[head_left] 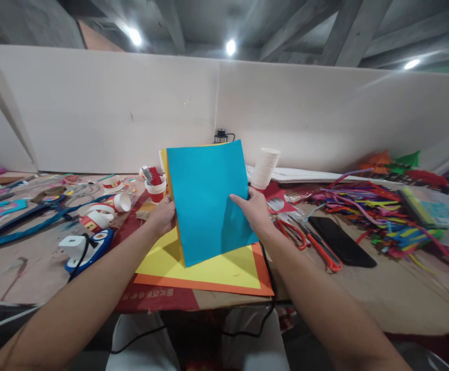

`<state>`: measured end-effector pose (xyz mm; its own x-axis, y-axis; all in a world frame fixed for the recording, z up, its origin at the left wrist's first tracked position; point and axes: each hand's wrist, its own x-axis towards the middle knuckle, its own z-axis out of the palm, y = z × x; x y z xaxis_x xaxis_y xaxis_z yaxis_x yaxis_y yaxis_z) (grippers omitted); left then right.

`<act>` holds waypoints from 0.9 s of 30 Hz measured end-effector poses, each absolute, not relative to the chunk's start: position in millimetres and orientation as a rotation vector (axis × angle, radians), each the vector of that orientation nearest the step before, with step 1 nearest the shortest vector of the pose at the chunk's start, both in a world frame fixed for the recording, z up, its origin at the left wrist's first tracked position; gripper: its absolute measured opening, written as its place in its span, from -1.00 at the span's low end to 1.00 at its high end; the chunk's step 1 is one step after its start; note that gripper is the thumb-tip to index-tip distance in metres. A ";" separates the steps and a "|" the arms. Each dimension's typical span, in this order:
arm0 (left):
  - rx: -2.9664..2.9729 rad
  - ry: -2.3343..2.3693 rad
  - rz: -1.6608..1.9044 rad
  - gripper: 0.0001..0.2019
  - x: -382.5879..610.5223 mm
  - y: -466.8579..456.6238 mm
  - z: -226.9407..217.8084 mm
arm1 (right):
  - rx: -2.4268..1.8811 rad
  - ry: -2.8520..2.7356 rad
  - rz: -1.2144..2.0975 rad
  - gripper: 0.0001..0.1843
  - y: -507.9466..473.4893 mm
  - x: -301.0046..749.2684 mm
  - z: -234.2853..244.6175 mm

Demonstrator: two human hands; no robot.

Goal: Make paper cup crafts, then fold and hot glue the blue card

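A blue sheet of paper (209, 201) faces me, held up between both hands, with yellow and white edges of other sheets showing behind its left side. My left hand (163, 216) is closed on the stack's left edge, its fingers partly hidden behind it. On the right edge, my right hand (252, 208) grips with the thumb across the blue front and the other fingers behind. Below the held stack, a yellow sheet (224, 270) lies over an orange sheet (265, 281) on the table.
Right: red-handled scissors (294, 232), a utility knife (325, 252), a black phone (342, 241) and a heap of colourful pipe cleaners (382, 216). Behind: stacked paper cups (266, 167) and a cup of pens (155, 188). Left: a blue-and-white power strip (88, 250) and tipped paper cups (96, 219).
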<state>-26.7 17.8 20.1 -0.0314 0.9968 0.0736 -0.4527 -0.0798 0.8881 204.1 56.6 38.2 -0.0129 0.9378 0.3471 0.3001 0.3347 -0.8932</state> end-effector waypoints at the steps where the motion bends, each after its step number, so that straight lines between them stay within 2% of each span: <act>1: 0.884 0.805 1.448 -0.71 -25.5 16.6 22.2 | -1.171 -1.533 0.722 -0.55 56.7 203.4 38.3; 4: 0.852 0.693 1.405 -0.48 -23.2 12.8 28.5 | -1.196 -1.524 0.647 -0.56 58.1 202.3 37.5; 6: 0.871 0.643 1.406 -0.42 -22.5 10.5 30.5 | -1.218 -1.531 0.611 -0.58 58.2 202.0 36.9; 12: 0.963 0.859 1.518 -0.48 -24.9 10.3 27.7 | -1.085 -1.571 0.554 -0.55 51.7 198.3 39.4; 17: 1.028 0.808 1.562 -0.56 -37.2 13.4 36.4 | -0.807 -1.461 0.922 -0.33 53.1 195.7 41.1; 20: 1.050 0.795 1.584 -0.57 -42.5 10.1 45.0 | -0.757 -1.528 1.089 -0.45 53.4 196.8 41.2; 22: 1.056 0.799 1.601 -0.55 -42.5 6.9 48.3 | -0.812 -1.543 1.061 -0.55 51.5 197.3 41.6; 27: 1.060 0.868 1.631 -0.54 -40.2 8.3 45.5 | -0.922 -1.534 0.905 -0.57 46.7 196.5 43.1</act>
